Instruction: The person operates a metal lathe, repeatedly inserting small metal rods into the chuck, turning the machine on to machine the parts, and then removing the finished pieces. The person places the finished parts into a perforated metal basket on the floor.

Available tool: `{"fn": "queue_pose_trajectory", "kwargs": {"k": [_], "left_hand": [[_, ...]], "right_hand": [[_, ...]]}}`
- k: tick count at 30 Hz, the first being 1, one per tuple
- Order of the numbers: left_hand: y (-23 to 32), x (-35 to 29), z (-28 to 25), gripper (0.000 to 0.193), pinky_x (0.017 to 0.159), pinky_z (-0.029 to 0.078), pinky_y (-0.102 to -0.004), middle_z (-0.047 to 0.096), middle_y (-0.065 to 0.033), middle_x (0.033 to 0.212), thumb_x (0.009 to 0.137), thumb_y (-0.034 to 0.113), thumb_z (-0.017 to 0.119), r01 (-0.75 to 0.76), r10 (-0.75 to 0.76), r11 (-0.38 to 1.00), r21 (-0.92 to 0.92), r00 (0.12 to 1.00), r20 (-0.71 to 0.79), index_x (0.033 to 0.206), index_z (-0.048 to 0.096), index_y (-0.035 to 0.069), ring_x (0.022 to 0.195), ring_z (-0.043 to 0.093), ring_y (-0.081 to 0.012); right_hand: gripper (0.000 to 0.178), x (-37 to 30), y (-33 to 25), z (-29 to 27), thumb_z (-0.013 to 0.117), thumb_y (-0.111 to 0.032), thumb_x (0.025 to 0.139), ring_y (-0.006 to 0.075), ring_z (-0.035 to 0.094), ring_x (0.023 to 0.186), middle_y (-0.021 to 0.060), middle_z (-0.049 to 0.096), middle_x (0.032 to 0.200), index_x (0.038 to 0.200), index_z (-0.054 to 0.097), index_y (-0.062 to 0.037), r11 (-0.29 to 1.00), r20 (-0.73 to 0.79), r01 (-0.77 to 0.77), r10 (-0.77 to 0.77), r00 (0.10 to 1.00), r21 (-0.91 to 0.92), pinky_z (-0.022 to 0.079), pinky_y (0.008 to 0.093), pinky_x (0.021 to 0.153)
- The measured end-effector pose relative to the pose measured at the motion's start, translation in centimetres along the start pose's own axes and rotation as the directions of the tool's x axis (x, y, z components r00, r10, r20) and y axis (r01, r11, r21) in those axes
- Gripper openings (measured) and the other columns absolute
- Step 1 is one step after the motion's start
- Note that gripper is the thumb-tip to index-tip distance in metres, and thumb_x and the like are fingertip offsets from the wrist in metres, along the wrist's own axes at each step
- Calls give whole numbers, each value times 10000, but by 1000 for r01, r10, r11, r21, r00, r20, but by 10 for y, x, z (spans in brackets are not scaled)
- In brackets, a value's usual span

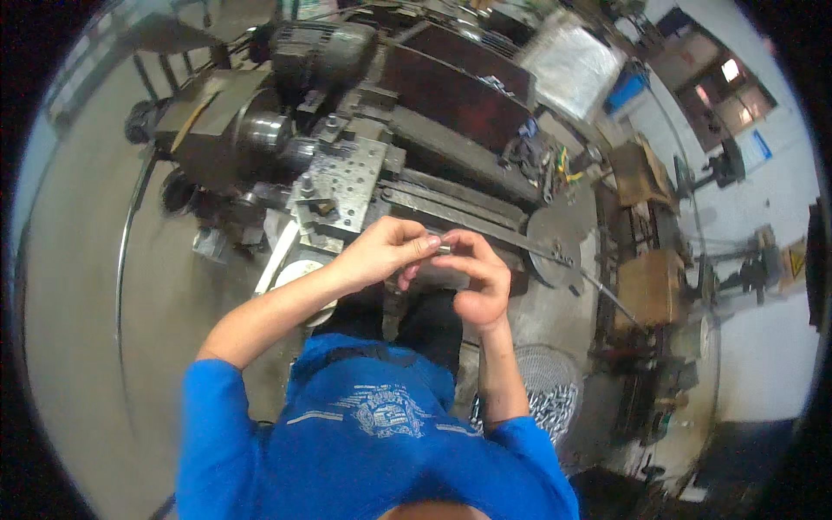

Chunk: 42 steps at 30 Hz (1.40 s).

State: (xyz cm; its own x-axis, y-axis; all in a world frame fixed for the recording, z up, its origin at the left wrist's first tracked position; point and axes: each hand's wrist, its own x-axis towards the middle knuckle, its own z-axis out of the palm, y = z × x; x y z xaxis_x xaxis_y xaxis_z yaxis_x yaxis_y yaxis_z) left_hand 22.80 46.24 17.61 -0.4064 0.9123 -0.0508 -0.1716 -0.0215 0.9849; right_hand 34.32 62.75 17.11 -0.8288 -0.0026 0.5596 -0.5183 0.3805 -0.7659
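In front of my waist, both hands meet at a small, short, silvery metal cylinder [445,250]. My left hand [387,251] pinches one end of it between thumb and fingers. Curled around the other end are the fingers of my right hand [482,276], thumb and fingertips against the piece. The fingers hide much of it. Just beyond my left hand lies a metal plate [353,178] with rows of drilled holes and bolted clamps, part of a lathe-like machine.
The machine's round chuck [264,130] and motor [322,52] stand at the far left. A round grey disc [555,247] is to the right. By my right elbow, a mesh basket [542,368] holds several shiny metal parts. Cluttered shelves [646,290] line the right wall.
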Motion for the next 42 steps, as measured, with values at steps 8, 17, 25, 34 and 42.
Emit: {"fn": "queue_pose_trajectory", "kwargs": {"k": [8, 17, 25, 34, 42], "left_hand": [[29, -25, -42, 446, 357, 360, -245, 498, -18, 482, 868, 394, 574, -21, 94, 951, 310, 970, -224, 647, 572, 6, 392, 469, -78], [64, -88, -114, 357, 388, 407, -217, 540, -4, 550, 885, 326, 564, -69, 196, 951, 303, 891, -411, 760, 621, -3, 441, 497, -54], [69, -224, -234, 176, 493, 425, -229, 555, -3, 692, 853, 162, 570, 183, 387, 822, 539, 513, -766, 952, 574, 17, 564, 499, -60], [-43, -426, -254, 212, 600, 437, -284, 546, -57, 682, 845, 153, 541, 652, 356, 647, 396, 201, -913, 952, 574, -26, 641, 531, -139], [-44, -399, -224, 446, 577, 445, -264, 554, -70, 650, 916, 408, 466, 418, 107, 884, 208, 252, -962, 834, 557, -21, 593, 536, -129]], "right_hand": [[360, 78, -15, 24, 618, -218, 552, 305, 559, 846, 140, 595, 1018, 860, 649, -33, 931, 421, 253, -126, 898, -262, 460, 377, 726], [345, 176, -27, 93, 602, -118, 509, 315, 560, 816, 141, 624, 998, 840, 677, -58, 945, 628, 285, -126, 768, -160, 463, 374, 720], [366, 241, 53, 139, 594, -178, 511, 298, 547, 978, 131, 635, 1041, 845, 722, -98, 804, 603, 365, -9, 798, -470, 454, 362, 850], [362, 246, 95, 165, 623, -235, 518, 210, 545, 938, 16, 669, 968, 861, 730, -194, 633, 571, 312, 255, 780, -708, 366, 356, 799], [404, 260, 84, 171, 602, -242, 548, 231, 573, 977, 13, 649, 998, 937, 710, -228, 522, 537, 247, 529, 657, -816, 388, 402, 814]]}}
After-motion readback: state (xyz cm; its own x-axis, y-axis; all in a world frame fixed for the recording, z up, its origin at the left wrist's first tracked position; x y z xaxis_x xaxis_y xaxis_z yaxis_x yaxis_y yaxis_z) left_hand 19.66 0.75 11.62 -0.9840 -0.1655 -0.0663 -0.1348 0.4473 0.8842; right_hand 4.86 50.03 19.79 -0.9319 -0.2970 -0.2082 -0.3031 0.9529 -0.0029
